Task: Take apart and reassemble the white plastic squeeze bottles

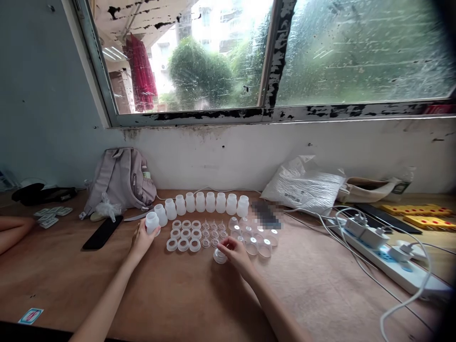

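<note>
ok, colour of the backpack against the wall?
Pale greyish-pink backpack, leaning on the wall left of the row of white bottles. Head view, the only one.

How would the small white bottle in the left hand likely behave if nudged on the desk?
The white bottle looks like thin, empty translucent plastic, so probably light and easily tipped. Its round body would likely roll once down. The left hand wraps it easily, suggesting little grip is needed.

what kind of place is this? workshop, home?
Likely a small improvised hand-assembly bench in a plain room, not a factory line: a wooden table under a peeling window, rows of small white bottles and rings, a backpack, a power strip.
</note>
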The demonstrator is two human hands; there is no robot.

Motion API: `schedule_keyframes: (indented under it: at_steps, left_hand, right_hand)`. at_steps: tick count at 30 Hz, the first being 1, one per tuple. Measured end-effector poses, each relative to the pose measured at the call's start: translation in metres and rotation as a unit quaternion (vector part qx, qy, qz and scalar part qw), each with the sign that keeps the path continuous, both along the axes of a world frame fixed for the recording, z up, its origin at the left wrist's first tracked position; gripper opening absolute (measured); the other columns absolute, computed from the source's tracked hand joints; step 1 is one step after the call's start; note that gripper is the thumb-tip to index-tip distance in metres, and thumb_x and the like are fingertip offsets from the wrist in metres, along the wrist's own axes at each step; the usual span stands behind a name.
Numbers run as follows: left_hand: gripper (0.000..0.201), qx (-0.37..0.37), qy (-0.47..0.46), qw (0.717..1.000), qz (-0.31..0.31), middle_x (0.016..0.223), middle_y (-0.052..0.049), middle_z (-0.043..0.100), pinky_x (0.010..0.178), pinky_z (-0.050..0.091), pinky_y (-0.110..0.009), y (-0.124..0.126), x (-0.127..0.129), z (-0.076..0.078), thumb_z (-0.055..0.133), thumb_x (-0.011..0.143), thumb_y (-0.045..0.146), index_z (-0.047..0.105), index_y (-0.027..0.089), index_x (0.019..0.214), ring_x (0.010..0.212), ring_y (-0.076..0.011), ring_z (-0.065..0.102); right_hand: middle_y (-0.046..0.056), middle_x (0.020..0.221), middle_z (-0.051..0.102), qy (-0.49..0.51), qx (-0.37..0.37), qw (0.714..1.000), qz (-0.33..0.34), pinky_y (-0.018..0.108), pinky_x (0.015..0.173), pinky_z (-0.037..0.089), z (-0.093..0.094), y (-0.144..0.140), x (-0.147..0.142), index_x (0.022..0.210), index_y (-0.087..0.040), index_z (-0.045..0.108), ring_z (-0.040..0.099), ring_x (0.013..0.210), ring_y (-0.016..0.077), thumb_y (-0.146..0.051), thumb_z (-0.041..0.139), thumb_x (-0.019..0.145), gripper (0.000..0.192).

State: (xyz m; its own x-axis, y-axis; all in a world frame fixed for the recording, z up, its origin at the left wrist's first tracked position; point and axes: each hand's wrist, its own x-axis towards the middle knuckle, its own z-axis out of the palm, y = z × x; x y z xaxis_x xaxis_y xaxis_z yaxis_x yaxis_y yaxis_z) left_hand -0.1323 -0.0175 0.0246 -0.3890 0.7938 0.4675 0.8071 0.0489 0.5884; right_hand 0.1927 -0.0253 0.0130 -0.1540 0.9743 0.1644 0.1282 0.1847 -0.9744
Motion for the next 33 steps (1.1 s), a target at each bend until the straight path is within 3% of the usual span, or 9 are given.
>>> schedule_keyframes:
  at_steps: [5,9,13,15,18,23,27,33]
  left_hand:
    - [0.051,-0.018,-0.012,0.999,0.042,0.097,-0.015,0.059,0.068,0.047,-0.040,0.016,-0.018,-0.029,0.054,0.068,0.042,0.041,0.014,0.109,0.084,-0.0301,0.060]
    - [0.060,0.014,-0.017,0.999,0.040,0.108,-0.019,0.053,0.075,0.045,-0.042,0.017,-0.017,-0.037,0.052,0.072,0.041,0.030,0.012,0.120,0.093,-0.0292,0.057]
    - [0.071,0.183,0.049,0.979,0.070,0.127,-0.023,0.032,0.094,0.031,-0.048,0.001,0.007,-0.027,0.056,0.070,0.040,0.025,0.008,0.125,0.120,-0.0329,0.031]
    - [0.058,0.230,0.083,0.969,0.016,0.124,-0.020,0.036,0.096,0.031,-0.045,-0.012,0.030,-0.018,0.053,0.074,0.034,0.031,0.010,0.122,0.119,-0.0294,0.033]
    - [0.036,0.161,0.099,0.967,-0.170,0.111,-0.010,0.049,0.090,0.038,-0.041,-0.033,0.077,-0.007,0.049,0.078,0.030,0.043,0.019,0.111,0.108,-0.0241,0.045]
    - [0.044,0.071,0.139,0.912,-0.378,0.103,-0.008,0.056,0.082,0.044,-0.037,-0.041,0.141,0.001,0.054,0.075,0.036,0.042,0.021,0.114,0.096,-0.0218,0.052]
    - [0.053,0.058,0.182,0.881,-0.433,0.100,-0.007,0.057,0.080,0.043,-0.038,-0.027,0.159,-0.001,0.059,0.069,0.043,0.042,0.021,0.114,0.091,-0.0227,0.053]
    - [0.038,0.092,0.156,0.886,-0.427,0.092,-0.006,0.059,0.075,0.045,-0.034,-0.019,0.157,-0.018,0.056,0.070,0.029,0.046,0.019,0.105,0.084,-0.0199,0.055]
  right_hand:
    - [-0.002,0.062,0.049,-0.112,0.050,0.992,0.017,0.022,0.053,0.036,-0.007,-0.003,-0.005,0.065,-0.016,0.057,0.044,0.056,0.0106,-0.026,0.065,0.061,0.013]
    - [-0.003,0.065,0.048,-0.157,0.071,0.985,0.021,0.022,0.054,0.037,-0.012,-0.006,-0.006,0.075,-0.017,0.057,0.044,0.057,0.0107,-0.018,0.065,0.060,0.018]
    - [-0.002,0.066,0.049,-0.170,0.090,0.981,0.017,0.023,0.056,0.038,-0.013,-0.007,-0.006,0.077,-0.018,0.057,0.046,0.059,0.0116,-0.018,0.062,0.063,0.015]
    - [-0.001,0.067,0.050,-0.171,0.103,0.980,0.020,0.023,0.057,0.038,-0.012,-0.007,-0.007,0.073,-0.018,0.056,0.047,0.061,0.0124,-0.019,0.061,0.065,0.010]
    - [-0.001,0.065,0.051,-0.158,0.109,0.981,0.009,0.024,0.056,0.037,-0.011,-0.007,-0.008,0.068,-0.018,0.053,0.047,0.060,0.0128,-0.022,0.057,0.069,0.006]
    - [-0.002,0.060,0.050,-0.107,0.108,0.988,0.003,0.023,0.054,0.036,-0.010,-0.007,-0.008,0.065,-0.018,0.049,0.045,0.057,0.0116,-0.027,0.055,0.073,0.014]
    - [-0.002,0.059,0.049,-0.079,0.098,0.992,0.003,0.022,0.052,0.035,-0.010,-0.008,-0.006,0.065,-0.017,0.046,0.044,0.055,0.0107,-0.032,0.054,0.075,0.019]
    - [-0.002,0.058,0.049,-0.111,0.114,0.987,0.006,0.022,0.052,0.034,-0.008,-0.013,-0.014,0.060,-0.019,0.041,0.044,0.054,0.0106,-0.029,0.054,0.073,0.021]
